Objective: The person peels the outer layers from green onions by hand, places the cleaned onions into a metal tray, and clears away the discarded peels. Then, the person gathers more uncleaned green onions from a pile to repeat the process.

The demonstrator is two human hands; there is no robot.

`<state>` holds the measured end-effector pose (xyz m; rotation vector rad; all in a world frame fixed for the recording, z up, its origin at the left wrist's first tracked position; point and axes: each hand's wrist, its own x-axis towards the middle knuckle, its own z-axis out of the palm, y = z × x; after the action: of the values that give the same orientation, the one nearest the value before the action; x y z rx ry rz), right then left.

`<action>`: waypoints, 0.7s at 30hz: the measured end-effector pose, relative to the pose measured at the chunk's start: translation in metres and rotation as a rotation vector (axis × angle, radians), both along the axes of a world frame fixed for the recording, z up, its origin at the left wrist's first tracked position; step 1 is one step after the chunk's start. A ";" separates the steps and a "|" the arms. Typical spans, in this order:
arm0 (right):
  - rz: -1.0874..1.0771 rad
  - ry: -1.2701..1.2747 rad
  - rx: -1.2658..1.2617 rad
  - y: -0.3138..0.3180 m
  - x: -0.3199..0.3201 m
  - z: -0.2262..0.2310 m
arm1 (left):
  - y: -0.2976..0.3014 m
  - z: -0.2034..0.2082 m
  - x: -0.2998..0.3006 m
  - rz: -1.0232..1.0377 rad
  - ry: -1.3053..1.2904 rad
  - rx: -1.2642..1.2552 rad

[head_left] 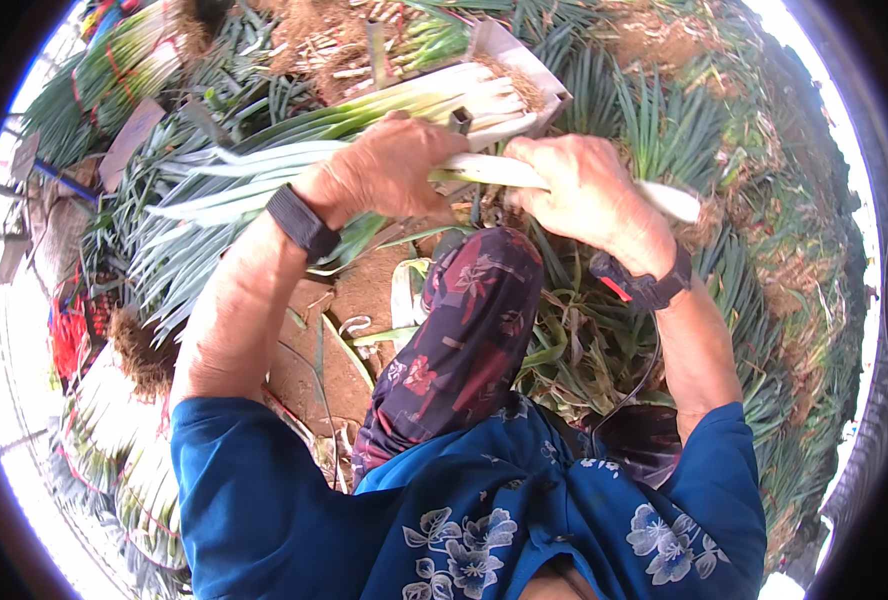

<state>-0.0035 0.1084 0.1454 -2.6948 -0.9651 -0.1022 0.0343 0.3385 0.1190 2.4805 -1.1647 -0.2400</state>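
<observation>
Gripping one leek (499,170) at twelve o'clock, the left hand (392,165) and right hand (579,188) have fingers curled round it; a hard tug could snap it.

One long green onion (494,170) is held crosswise at the near side of the onion pile (434,100).
Its stem is white and smooth; the brown root end points right, further than the pile's roots. The long, pale green leaves spread left, beside the pile's leaves. The middle is partly covered.
</observation>
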 end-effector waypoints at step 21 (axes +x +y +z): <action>-0.805 0.675 0.682 -0.115 -0.136 -0.158 | 0.052 -0.073 0.159 0.608 0.401 0.178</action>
<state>-0.1398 -0.0068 -0.0123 -2.0490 0.3280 0.2588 0.1931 0.3902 0.0457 2.6315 -0.2181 -0.6430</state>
